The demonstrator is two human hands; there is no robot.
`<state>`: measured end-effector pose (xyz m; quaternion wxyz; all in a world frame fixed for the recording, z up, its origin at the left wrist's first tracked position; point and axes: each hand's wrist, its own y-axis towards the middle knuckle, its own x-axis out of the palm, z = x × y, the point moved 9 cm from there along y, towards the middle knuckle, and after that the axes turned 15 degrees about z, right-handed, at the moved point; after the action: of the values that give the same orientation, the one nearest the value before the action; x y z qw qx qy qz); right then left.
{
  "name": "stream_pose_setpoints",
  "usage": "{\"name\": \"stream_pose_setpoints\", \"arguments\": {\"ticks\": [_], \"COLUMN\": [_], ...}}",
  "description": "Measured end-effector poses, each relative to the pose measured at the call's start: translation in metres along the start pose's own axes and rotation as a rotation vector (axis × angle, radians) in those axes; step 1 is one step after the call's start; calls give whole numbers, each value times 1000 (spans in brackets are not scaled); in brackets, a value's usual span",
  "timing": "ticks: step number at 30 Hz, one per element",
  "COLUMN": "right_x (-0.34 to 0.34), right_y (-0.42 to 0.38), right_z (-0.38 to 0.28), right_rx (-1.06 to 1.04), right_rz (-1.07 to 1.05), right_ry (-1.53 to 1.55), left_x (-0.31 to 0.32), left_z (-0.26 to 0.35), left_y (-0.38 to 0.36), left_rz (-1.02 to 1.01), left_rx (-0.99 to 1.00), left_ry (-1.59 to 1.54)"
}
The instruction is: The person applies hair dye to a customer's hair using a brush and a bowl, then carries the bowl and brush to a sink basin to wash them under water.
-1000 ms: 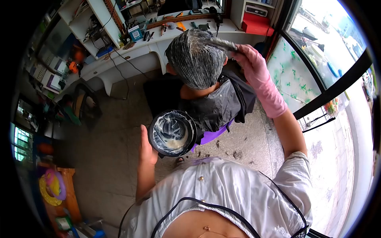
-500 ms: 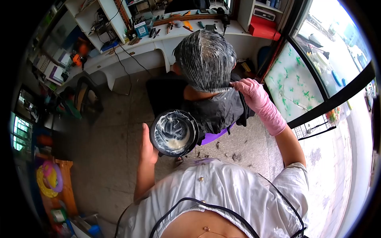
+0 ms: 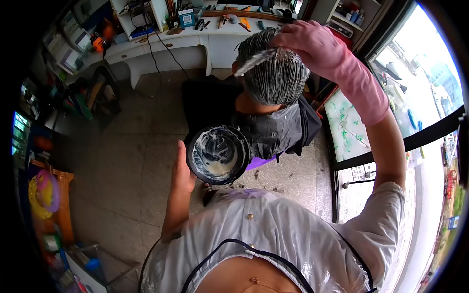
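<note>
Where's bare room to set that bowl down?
Grey floor left of the bowl, between the left hand and wooden furniture, looks bare. Crowded: the white counter, strewn with tools, and the head, where the right hand holds a coated applicator.

We take this for a small hair salon: in front of us a person sits in a black cape, the hair coated in pale cream, with a bowl of similar cream held just behind. We see dark bits like clippings on the floor, small tools along a white counter below a framed mirror, and bottles on a shelf; to our right, glass faces the bright outdoors
</note>
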<state>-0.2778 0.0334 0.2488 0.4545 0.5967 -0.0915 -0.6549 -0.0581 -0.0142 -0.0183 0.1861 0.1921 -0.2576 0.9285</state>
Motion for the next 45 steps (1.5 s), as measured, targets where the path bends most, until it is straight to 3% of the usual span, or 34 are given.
{"name": "stream_pose_setpoints", "arguments": {"ticks": [3, 5, 7, 9, 10, 12, 16, 18, 21, 25, 29, 34, 39, 41, 45], "right_x": [60, 81, 78, 57, 50, 23, 8, -3, -14, -27, -23, -12, -5, 4, 55], "right_y": [19, 14, 22, -7, -19, -29, -69, -76, -79, -77, -94, -99, -59, -28, 3], "right_z": [25, 44, 34, 60, 62, 56, 48, 36, 7, -21, -9, -12, -22, -28, -50], "right_rx": [52, 93, -82, 413, 409, 203, 319, 294, 151, 101, 222, -7, -127, -238, -427], "right_rz": [-233, -389, -416, -665, -667, -451, -562, -425, -310, -300, -430, -521, -548, -397, -409], "right_ry": [239, 160, 192, 7, 6, -2, 32, 229, 124, -71, -84, -169, -170, -209, -255], "left_x": [-5, -8, -11, -11, -9, -8, 3, 4, 6, 7, 14, -7, -5, -3, -2], "left_z": [-3, -4, -3, -1, -1, -1, 6, 5, 6, 5, 8, -1, -1, 1, 1], "left_y": [-1, 1, 0, 1, 1, 1, -3, 1, 2, 3, -2, 5, -1, -2, 0], "left_rz": [69, 75, 125, 113, 96, 91, 24, -19, -48, -39, -74, 83, 90, 85, 66], "left_rx": [16, 15, 23, 34, 44, 19, 4, -11, -12, -27, -43, 2, 34, 44, 20], "left_ry": [-28, -68, -28, -25, -25, -26, 10, 26, 56, -37, -44, -32, -39, -38, -95]}}
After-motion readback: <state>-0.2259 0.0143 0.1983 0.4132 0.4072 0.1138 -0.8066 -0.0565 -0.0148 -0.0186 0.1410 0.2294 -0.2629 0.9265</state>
